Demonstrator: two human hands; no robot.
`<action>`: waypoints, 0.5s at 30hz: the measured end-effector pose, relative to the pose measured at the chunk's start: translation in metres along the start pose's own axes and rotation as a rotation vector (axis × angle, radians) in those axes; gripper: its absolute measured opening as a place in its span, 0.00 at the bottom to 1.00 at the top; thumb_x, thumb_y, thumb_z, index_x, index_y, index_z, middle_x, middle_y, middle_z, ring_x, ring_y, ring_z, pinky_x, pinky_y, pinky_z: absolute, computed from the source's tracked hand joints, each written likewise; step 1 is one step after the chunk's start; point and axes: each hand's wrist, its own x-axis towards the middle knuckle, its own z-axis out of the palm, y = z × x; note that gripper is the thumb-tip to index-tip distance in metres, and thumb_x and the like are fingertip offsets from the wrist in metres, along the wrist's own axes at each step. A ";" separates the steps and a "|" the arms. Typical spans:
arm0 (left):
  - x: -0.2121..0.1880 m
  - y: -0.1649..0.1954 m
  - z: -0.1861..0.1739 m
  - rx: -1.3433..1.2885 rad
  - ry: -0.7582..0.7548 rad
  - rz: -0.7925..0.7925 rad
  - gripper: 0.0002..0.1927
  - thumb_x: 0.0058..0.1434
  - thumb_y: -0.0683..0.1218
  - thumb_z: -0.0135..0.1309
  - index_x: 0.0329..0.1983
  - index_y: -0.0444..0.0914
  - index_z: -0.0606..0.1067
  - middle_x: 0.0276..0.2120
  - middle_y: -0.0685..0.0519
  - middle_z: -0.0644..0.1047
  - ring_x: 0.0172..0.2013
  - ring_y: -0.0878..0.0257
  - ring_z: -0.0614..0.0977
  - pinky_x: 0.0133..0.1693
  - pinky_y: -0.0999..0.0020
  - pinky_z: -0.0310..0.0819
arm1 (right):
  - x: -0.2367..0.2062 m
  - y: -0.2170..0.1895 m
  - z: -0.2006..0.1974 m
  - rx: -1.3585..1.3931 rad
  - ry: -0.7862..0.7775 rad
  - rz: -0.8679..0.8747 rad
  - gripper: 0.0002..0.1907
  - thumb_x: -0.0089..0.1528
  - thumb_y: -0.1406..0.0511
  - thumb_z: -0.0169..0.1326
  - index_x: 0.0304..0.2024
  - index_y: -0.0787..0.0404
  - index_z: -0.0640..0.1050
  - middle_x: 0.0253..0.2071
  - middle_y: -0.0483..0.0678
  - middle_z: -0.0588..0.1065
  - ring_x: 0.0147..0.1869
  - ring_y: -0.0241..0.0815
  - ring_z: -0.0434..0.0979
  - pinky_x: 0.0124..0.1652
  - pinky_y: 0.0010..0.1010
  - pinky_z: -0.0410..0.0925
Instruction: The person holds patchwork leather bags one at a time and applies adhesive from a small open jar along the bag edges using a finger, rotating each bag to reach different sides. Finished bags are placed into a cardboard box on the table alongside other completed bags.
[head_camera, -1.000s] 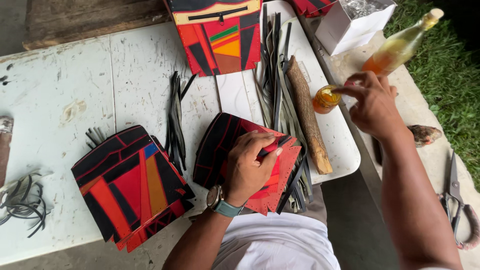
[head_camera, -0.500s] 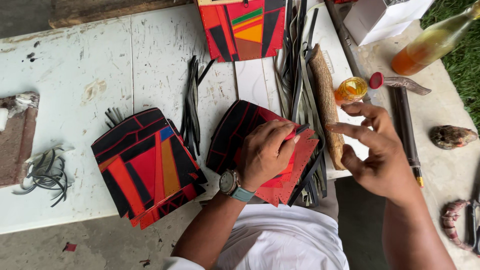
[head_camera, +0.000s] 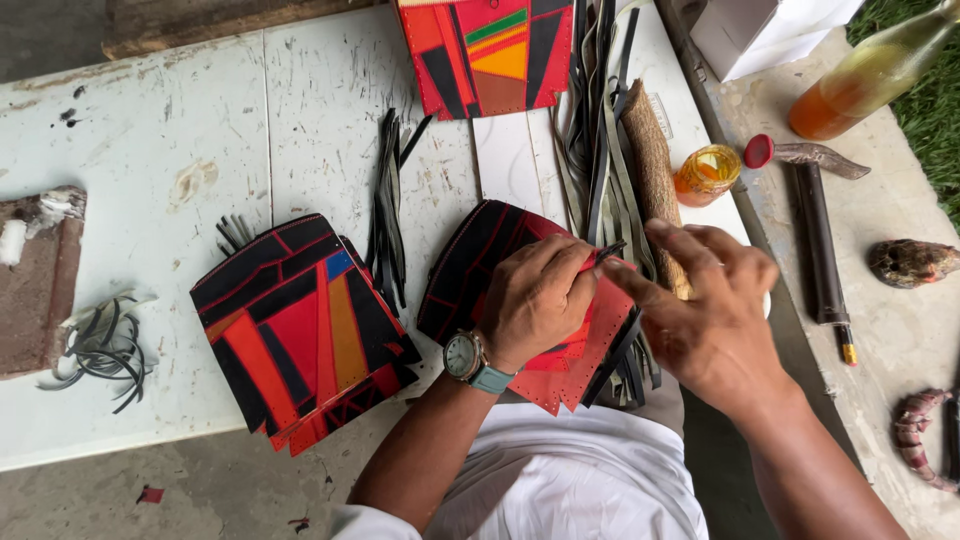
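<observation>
Pouch (head_camera: 300, 335) left of hands' pouch (head_camera: 480, 260), strips (head_camera: 390, 210) btwn

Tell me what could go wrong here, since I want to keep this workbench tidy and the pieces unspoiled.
The small open jar of amber liquid stands close behind the right hand; a backward nudge might tip it onto the red and black panel under the left hand. That panel also overhangs the table edge, so it could slide off if released.

White box (head_camera: 770, 35), top right
</observation>
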 end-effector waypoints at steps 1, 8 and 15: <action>0.000 0.000 0.000 0.011 0.007 0.011 0.08 0.61 0.38 0.59 0.42 0.32 0.76 0.38 0.46 0.79 0.40 0.49 0.83 0.43 0.58 0.80 | 0.001 0.000 -0.002 -0.045 0.027 0.017 0.35 0.51 0.71 0.63 0.61 0.41 0.79 0.68 0.52 0.67 0.68 0.57 0.65 0.59 0.48 0.57; 0.002 0.003 -0.001 0.050 0.026 0.042 0.08 0.59 0.38 0.59 0.41 0.34 0.76 0.38 0.48 0.79 0.40 0.51 0.83 0.43 0.58 0.80 | 0.007 -0.003 -0.008 -0.196 0.017 -0.063 0.26 0.55 0.65 0.65 0.56 0.40 0.81 0.66 0.46 0.68 0.67 0.54 0.65 0.56 0.49 0.55; 0.012 0.006 -0.014 0.113 0.050 0.100 0.05 0.60 0.39 0.59 0.38 0.35 0.76 0.38 0.48 0.79 0.38 0.52 0.82 0.41 0.59 0.78 | 0.007 0.055 -0.006 -0.264 0.007 0.048 0.13 0.60 0.61 0.66 0.48 0.44 0.84 0.63 0.45 0.72 0.65 0.50 0.64 0.59 0.46 0.55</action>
